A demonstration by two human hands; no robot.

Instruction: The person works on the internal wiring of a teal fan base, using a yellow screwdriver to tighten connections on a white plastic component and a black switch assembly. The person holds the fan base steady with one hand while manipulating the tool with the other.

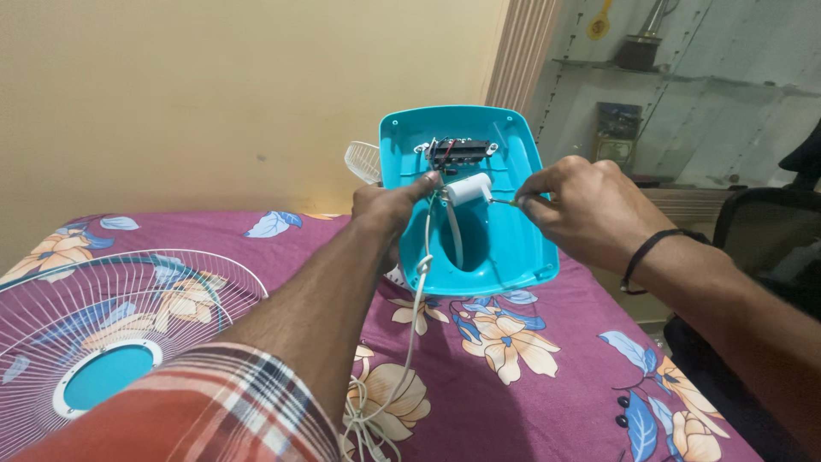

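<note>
The turquoise fan base [505, 248] stands tilted up on the bed [547, 376], its hollow underside facing the person, between the two hands. Inside it, a white capacitor [469, 189] lies just right of the left thumb, below a small dark switch block [459, 152] with red and black wires. The left hand [392, 208] is closed around the base's left edge, thumb pressed over the rim beside the capacitor. The right hand [581, 210] is curled nearly shut, its fingertips pinching a thin metal tool [505, 202] whose tip touches the capacitor's right end. A white cord [416, 316] runs from inside the base down below the left hand and bunches on the floral purple bedsheet. Well left of the left arm lies a white wire fan guard [111, 334] with a turquoise centre.
</note>
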